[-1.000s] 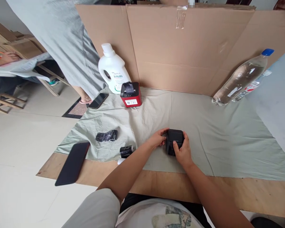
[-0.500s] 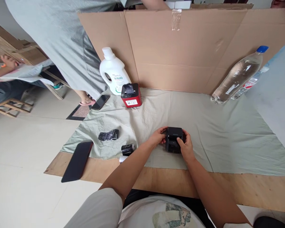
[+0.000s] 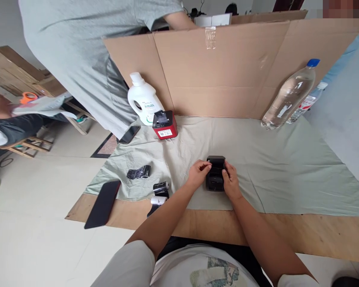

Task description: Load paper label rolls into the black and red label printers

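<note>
A small boxy black printer (image 3: 215, 182) lies on the cloth in front of me, its lid raised and a dark hollow showing inside. My left hand (image 3: 199, 173) is closed at the upper left edge of the printer, thumb and fingertips pinched by the lid; a tiny pale spot shows at the fingertips, too small to name. Along the right side, my right hand (image 3: 231, 181) grips the printer with its thumb on the near edge. To the left lie a partly unrolled black roll (image 3: 139, 172), a second black roll (image 3: 160, 187) and a white roll (image 3: 158, 200).
A red and black box-shaped device (image 3: 165, 126) stands before a white jug (image 3: 145, 97). Two phones, a near one (image 3: 102, 204) and a far one (image 3: 129, 134), lie at left. A cardboard panel (image 3: 218, 67) closes the back; water bottles (image 3: 290, 95) lean right. Other people are beyond.
The printer's lid has gone from closed to raised. My left hand has shifted to its upper edge, while my right hand stays on the right side. The camera view has tilted slightly.
</note>
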`<action>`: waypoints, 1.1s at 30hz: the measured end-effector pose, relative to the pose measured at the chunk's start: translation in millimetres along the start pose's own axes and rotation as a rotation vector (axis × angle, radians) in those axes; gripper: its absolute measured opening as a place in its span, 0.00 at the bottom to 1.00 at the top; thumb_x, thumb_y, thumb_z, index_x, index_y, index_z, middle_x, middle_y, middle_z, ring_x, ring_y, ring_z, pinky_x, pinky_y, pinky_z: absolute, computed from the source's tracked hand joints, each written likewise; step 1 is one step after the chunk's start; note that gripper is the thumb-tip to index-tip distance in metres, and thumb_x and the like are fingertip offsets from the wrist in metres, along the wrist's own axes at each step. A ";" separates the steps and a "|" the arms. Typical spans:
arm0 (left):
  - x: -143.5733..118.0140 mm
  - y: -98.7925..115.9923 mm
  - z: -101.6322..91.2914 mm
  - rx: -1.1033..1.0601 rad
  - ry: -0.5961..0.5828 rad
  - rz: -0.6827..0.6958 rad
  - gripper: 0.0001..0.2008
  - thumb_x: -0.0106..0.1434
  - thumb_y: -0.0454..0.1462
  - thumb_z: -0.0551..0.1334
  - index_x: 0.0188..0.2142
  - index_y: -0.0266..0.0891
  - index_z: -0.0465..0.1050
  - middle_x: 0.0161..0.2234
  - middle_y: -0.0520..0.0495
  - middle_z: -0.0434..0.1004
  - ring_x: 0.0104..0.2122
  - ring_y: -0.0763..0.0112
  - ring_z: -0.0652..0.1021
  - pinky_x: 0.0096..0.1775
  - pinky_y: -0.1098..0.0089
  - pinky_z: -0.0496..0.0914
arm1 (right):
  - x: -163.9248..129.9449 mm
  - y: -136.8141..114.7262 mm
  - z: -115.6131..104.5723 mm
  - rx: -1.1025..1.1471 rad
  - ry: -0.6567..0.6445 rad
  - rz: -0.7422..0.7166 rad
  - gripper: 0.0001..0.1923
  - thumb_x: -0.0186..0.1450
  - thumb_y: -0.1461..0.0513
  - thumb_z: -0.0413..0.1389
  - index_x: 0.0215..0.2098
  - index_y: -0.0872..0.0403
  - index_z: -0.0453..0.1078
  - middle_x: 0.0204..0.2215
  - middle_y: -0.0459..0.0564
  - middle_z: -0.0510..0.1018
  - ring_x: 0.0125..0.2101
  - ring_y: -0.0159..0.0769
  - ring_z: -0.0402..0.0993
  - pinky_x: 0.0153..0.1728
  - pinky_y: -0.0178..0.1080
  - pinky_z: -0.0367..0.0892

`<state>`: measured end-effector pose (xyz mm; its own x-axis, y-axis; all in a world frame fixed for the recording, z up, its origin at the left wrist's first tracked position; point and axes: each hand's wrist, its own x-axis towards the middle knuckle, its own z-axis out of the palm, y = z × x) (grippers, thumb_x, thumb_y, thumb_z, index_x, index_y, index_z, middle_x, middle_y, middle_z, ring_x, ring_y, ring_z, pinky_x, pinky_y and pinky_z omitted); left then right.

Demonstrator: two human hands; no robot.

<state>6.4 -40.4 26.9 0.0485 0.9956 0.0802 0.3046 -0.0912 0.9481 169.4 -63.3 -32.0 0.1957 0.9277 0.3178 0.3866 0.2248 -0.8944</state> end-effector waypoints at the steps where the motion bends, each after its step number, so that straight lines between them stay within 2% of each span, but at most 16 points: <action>1: 1.8 2.0 1.3 -0.014 -0.002 0.014 0.10 0.62 0.36 0.60 0.42 0.39 0.76 0.37 0.48 0.75 0.32 0.74 0.72 0.37 0.72 0.68 | -0.2 1.1 0.3 0.016 -0.010 -0.005 0.26 0.69 0.50 0.44 0.61 0.49 0.62 0.55 0.55 0.69 0.56 0.40 0.65 0.60 0.53 0.60; 3: 5.7 6.0 3.5 -0.007 0.006 0.014 0.19 0.62 0.32 0.58 0.52 0.40 0.71 0.43 0.47 0.75 0.32 0.75 0.72 0.38 0.72 0.68 | -0.4 3.2 1.1 0.073 -0.009 0.015 0.27 0.69 0.51 0.44 0.63 0.50 0.59 0.56 0.55 0.69 0.56 0.40 0.66 0.60 0.53 0.60; 5: 8.7 10.7 5.1 0.053 0.021 0.005 0.22 0.60 0.29 0.58 0.55 0.39 0.67 0.44 0.46 0.75 0.33 0.74 0.72 0.38 0.71 0.68 | -0.4 5.4 2.4 0.146 0.014 0.062 0.26 0.68 0.51 0.44 0.62 0.52 0.59 0.56 0.57 0.68 0.55 0.40 0.67 0.60 0.53 0.61; 7: 10.6 16.7 6.2 0.155 0.065 0.002 0.19 0.60 0.29 0.60 0.52 0.39 0.68 0.42 0.47 0.76 0.34 0.72 0.73 0.40 0.69 0.69 | 0.0 7.1 3.6 0.197 0.031 0.105 0.25 0.68 0.51 0.45 0.59 0.54 0.61 0.56 0.58 0.69 0.54 0.41 0.68 0.59 0.53 0.61; 11: 12.6 29.9 8.4 0.404 0.095 0.041 0.04 0.61 0.33 0.62 0.37 0.40 0.74 0.37 0.47 0.77 0.40 0.64 0.74 0.45 0.64 0.68 | 0.9 8.6 4.5 0.204 0.049 0.136 0.23 0.67 0.50 0.46 0.55 0.54 0.64 0.53 0.57 0.72 0.52 0.41 0.69 0.59 0.53 0.62; 14: 14.2 35.4 11.9 0.489 0.058 0.113 0.09 0.66 0.35 0.58 0.42 0.40 0.76 0.42 0.44 0.78 0.44 0.62 0.74 0.48 0.62 0.67 | 1.0 9.3 4.2 0.196 0.049 0.137 0.24 0.67 0.49 0.46 0.54 0.54 0.65 0.52 0.57 0.73 0.52 0.41 0.70 0.58 0.53 0.62; 17: 17.3 37.7 15.8 0.631 -0.052 0.158 0.12 0.66 0.33 0.56 0.45 0.40 0.77 0.45 0.44 0.79 0.46 0.61 0.73 0.50 0.61 0.65 | 0.6 10.7 4.3 0.186 0.049 0.131 0.25 0.67 0.48 0.46 0.54 0.54 0.65 0.52 0.57 0.73 0.52 0.41 0.70 0.58 0.52 0.63; 21: 26.3 45.1 19.9 0.985 -0.326 0.165 0.10 0.62 0.36 0.61 0.42 0.42 0.79 0.43 0.44 0.79 0.50 0.54 0.70 0.50 0.57 0.63 | 0.2 13.0 5.1 0.175 0.053 0.124 0.25 0.68 0.47 0.46 0.54 0.53 0.66 0.51 0.56 0.73 0.51 0.42 0.70 0.57 0.51 0.64; 24: 33.6 55.0 24.1 1.169 -0.489 0.185 0.10 0.60 0.37 0.63 0.40 0.39 0.79 0.44 0.40 0.78 0.51 0.52 0.70 0.50 0.56 0.61 | 0.2 13.5 5.2 0.182 0.060 0.128 0.25 0.67 0.47 0.46 0.54 0.52 0.66 0.51 0.56 0.73 0.51 0.42 0.70 0.56 0.50 0.64; 27: 37.1 63.1 30.1 1.248 -0.559 0.214 0.09 0.61 0.34 0.60 0.38 0.34 0.78 0.42 0.37 0.77 0.49 0.53 0.71 0.51 0.56 0.61 | 0.4 12.3 4.6 0.188 0.057 0.138 0.24 0.67 0.47 0.47 0.53 0.52 0.67 0.50 0.56 0.74 0.51 0.43 0.70 0.56 0.50 0.64; 30: 38.2 65.2 33.7 1.262 -0.560 0.239 0.09 0.61 0.32 0.59 0.37 0.32 0.78 0.41 0.36 0.77 0.48 0.53 0.71 0.51 0.56 0.61 | 0.8 10.4 3.6 0.184 0.057 0.145 0.24 0.67 0.47 0.47 0.53 0.53 0.67 0.50 0.56 0.74 0.50 0.43 0.70 0.56 0.51 0.64; 33: 40.5 62.8 31.3 1.223 -0.568 0.229 0.09 0.58 0.34 0.62 0.38 0.33 0.77 0.42 0.37 0.77 0.48 0.52 0.72 0.51 0.56 0.63 | 1.1 9.3 3.0 0.177 0.059 0.145 0.24 0.67 0.47 0.47 0.52 0.53 0.67 0.50 0.57 0.74 0.50 0.43 0.70 0.55 0.51 0.64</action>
<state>57.3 -6.5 80.1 0.5011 0.8371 -0.2197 0.8613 -0.5070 0.0324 170.6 -59.3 -40.9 0.2919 0.9364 0.1949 0.1874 0.1439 -0.9717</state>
